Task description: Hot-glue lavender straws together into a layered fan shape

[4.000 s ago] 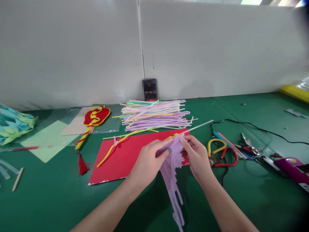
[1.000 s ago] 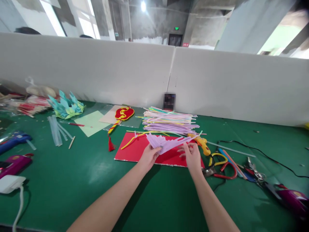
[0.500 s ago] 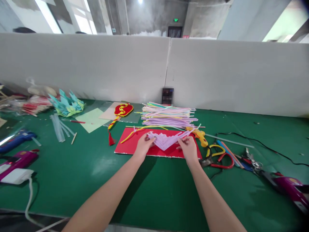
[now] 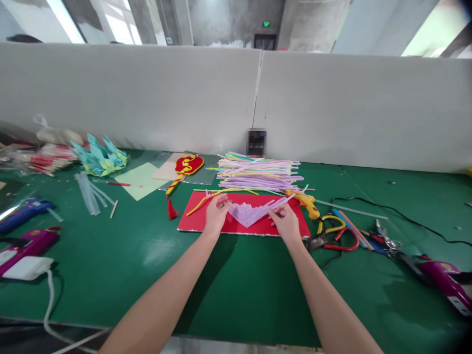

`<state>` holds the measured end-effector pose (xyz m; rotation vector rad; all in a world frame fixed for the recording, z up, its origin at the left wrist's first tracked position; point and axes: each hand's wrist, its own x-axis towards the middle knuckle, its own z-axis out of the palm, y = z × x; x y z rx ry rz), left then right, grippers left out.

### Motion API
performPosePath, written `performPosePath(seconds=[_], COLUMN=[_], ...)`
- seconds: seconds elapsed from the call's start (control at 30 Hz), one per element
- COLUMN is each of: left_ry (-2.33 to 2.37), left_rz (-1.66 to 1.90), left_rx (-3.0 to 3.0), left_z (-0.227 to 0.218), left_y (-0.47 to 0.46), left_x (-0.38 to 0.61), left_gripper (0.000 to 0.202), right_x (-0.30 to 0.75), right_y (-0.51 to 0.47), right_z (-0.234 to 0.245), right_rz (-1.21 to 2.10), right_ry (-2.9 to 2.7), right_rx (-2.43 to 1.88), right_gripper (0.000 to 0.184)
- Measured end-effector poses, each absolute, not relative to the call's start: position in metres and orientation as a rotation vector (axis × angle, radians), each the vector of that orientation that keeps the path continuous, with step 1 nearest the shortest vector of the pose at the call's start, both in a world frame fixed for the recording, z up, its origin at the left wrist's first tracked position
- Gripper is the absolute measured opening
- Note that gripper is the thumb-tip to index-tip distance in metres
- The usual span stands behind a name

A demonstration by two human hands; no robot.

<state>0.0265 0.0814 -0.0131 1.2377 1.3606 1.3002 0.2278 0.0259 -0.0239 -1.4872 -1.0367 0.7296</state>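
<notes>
A bundle of lilac pipe cleaners [image 4: 250, 213], bent into a V, lies on a red card sheet [image 4: 199, 222] on the green table. My left hand [image 4: 216, 214] pinches the V's left arm and my right hand [image 4: 283, 221] pinches its right arm, fingers closed on the strands. A yellow pipe cleaner [image 4: 201, 202] curls across the card's upper left. Behind the card sits a stack of pastel pipe cleaners [image 4: 258, 176].
A yellow glue gun [image 4: 306, 204], pliers [image 4: 334, 236], scissors [image 4: 385, 238] and a purple glue gun [image 4: 442, 280] lie to the right. On the left are a red-and-yellow tasselled ornament [image 4: 186, 167], clear glue sticks [image 4: 88, 194], teal paper shapes [image 4: 99, 157] and more glue guns [image 4: 22, 236]. White partition behind.
The lilac bundle hung upright between my hands four seconds ago. It has since been turned, bent into a V and laid flat on the red card. The camera has tilted up and back.
</notes>
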Motion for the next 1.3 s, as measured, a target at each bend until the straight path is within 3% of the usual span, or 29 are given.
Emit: performPosePath(seconds=[0.23,0.43,0.6,0.83,1.07,1.3], left_ry=[1.332,1.299,1.276,1.284,1.743,2.057], left_rz=[1.248,0.569,0.347,0.564,0.825,0.816], left_rx=[1.758,2.528,2.634,2.504,2.294,2.153], left_z=[0.003,-0.003,-0.008,-0.008,0.003,0.004], left_y=[0.056,0.037,0.036,0.038,0.067,0.088], left_x=[0.038,0.05,0.052,0.051,0.025,-0.006], left_gripper=[0.036,0.062,0.067,0.054,0.029,0.028], right_x=[0.23,0.226,0.216,0.216,0.217,0.217], right_y=[0.024,0.02,0.024,0.025,0.023,0.023], right_z=[-0.024,-0.018,-0.032,-0.044,-0.04,-0.04], right_rz=[0.539,0.264,0.127,0.163,0.186,0.2], right_ry=[-1.133,-1.376,-1.791,-1.824,-1.814,-1.812], right_rx=[-1.551,-1.524,-1.586,-1.62,-1.616,-1.611], right_gripper=[0.036,0.033,0.044,0.044,0.043,0.043])
